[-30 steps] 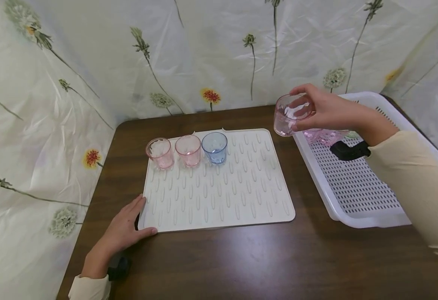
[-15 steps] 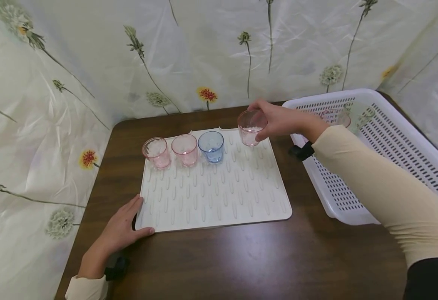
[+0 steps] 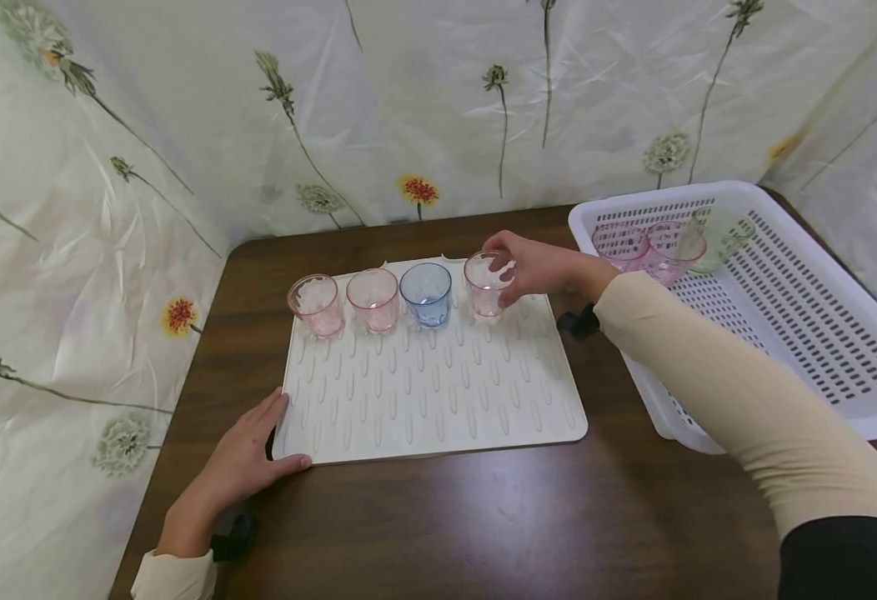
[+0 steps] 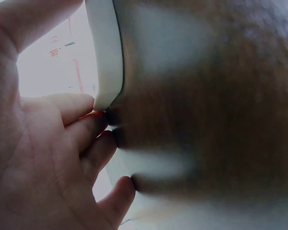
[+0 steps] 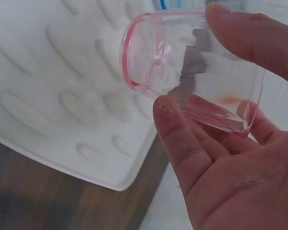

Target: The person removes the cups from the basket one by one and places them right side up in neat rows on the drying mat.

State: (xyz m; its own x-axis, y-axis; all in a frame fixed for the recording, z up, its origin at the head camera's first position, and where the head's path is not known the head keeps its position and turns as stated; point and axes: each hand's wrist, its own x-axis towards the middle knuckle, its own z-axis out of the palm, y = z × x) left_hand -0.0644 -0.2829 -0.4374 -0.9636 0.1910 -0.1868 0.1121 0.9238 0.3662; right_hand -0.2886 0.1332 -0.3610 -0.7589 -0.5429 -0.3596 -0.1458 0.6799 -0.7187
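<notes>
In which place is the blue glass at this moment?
In the head view, the blue glass stands near the far edge of the white mat, between a pink glass on its left and the pink-rimmed glass that the right hand holds.

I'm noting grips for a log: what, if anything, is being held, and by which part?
The right hand holds a pink glass by opposite sides of its wall. The left hand merely touches the mat.

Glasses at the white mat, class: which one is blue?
The blue glass is third from the left in the head view, just left of the pink-rimmed glass in the right hand; the other three look pink.
</notes>
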